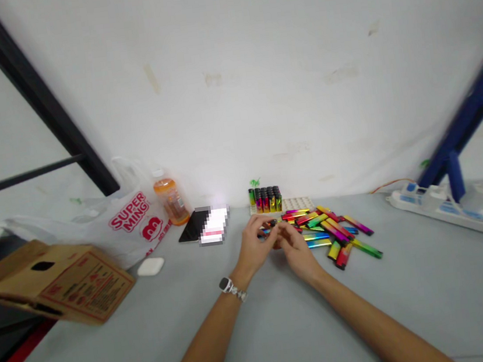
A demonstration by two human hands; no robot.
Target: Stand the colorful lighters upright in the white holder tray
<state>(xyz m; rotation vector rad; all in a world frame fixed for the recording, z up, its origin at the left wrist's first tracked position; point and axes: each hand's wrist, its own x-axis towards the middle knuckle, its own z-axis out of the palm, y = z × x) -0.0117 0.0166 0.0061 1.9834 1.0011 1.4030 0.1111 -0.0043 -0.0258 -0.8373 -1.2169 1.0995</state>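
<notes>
My left hand [255, 248], with a watch [226, 285] on its wrist, is closed in a pinch above the table. Its fingertips meet those of my right hand [296, 252], also closed, around a small lighter [266, 232] that is mostly hidden by the fingers. Just right of my hands lies a loose pile of shiny multicoloured lighters [338, 231], some overlapping. Behind my hands, several upright lighters [265, 200] with black tops stand close together at the left end of a pale tray with holes [299, 203].
At left are an open cardboard box [91, 287], a white plastic bag [130, 224], an orange drink bottle [171, 200] and a small white case [150, 267]. A dark tablet or phone [192, 227] lies behind my left hand. A white power strip [461, 215] runs along the right.
</notes>
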